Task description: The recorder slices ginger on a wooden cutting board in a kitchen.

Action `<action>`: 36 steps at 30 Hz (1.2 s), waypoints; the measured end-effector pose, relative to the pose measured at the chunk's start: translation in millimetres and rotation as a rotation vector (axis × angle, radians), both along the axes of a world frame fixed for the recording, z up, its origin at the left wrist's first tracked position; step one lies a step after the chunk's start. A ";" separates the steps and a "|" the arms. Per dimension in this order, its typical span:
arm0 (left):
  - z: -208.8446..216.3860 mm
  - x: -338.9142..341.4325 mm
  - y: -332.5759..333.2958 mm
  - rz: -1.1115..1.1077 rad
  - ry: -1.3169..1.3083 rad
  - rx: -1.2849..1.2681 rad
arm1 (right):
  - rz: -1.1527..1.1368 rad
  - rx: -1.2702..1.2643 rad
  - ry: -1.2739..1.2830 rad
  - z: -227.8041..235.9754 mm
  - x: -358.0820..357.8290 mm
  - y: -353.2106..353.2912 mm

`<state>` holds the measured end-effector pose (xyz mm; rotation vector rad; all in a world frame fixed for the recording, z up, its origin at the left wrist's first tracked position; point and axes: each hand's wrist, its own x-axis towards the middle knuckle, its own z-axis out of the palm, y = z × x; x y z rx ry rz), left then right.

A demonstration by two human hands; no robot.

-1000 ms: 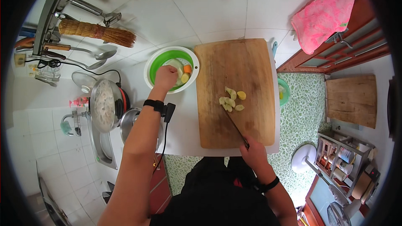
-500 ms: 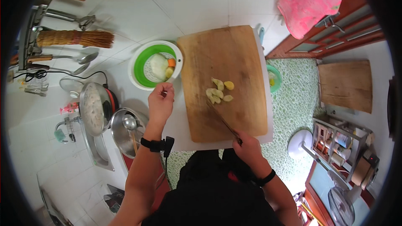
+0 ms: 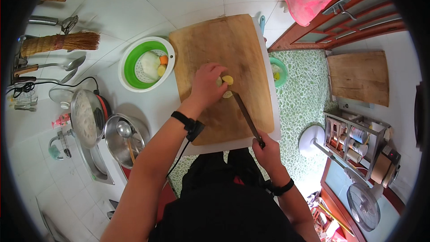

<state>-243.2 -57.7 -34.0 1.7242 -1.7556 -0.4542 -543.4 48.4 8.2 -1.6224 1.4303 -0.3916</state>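
On the wooden cutting board (image 3: 215,31), my left hand (image 3: 208,85) curls its fingers and thumb round a small heap of pale peeled garlic cloves (image 3: 227,94), hiding most of them. A round yellow piece (image 3: 228,80), perhaps ginger, shows just past my fingertips. At the board's near right edge my right hand (image 3: 268,152) is closed on the handle of a kitchen knife (image 3: 246,115). Its dark blade slants up and left across the board, with the tip beside the cloves.
Left of the board stands a green and white colander (image 3: 130,60) holding a white vegetable and orange and yellow pieces. A steel bowl (image 3: 114,145) with a ladle (image 3: 124,129) and a lidded pan (image 3: 85,118) are farther left. A green basin (image 3: 281,72) sits right of the board.
My left hand has moved right from the colander's edge onto the cloves, covering most of them. The knife's tip has swung to the right of the heap. The whole view has shifted slightly.
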 end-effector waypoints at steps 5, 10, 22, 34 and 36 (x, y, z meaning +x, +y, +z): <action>-4.0 -2.7 -14.8 -0.190 -0.121 0.133 | -0.087 0.045 -0.009 -3.8 -3.9 -7.0; 31.5 -1.0 12.5 -0.010 0.185 0.164 | -0.103 0.034 -0.012 -2.5 -6.1 -7.6; -14.1 3.1 124.6 0.531 0.386 0.320 | 0.140 0.038 -0.100 -0.4 28.1 1.4; 0.5 -9.9 122.3 0.595 0.364 0.458 | 0.212 0.028 0.005 -3.8 39.3 0.0; -5.9 -11.6 123.4 0.670 0.514 0.486 | 0.220 0.018 0.005 -0.7 40.5 -2.0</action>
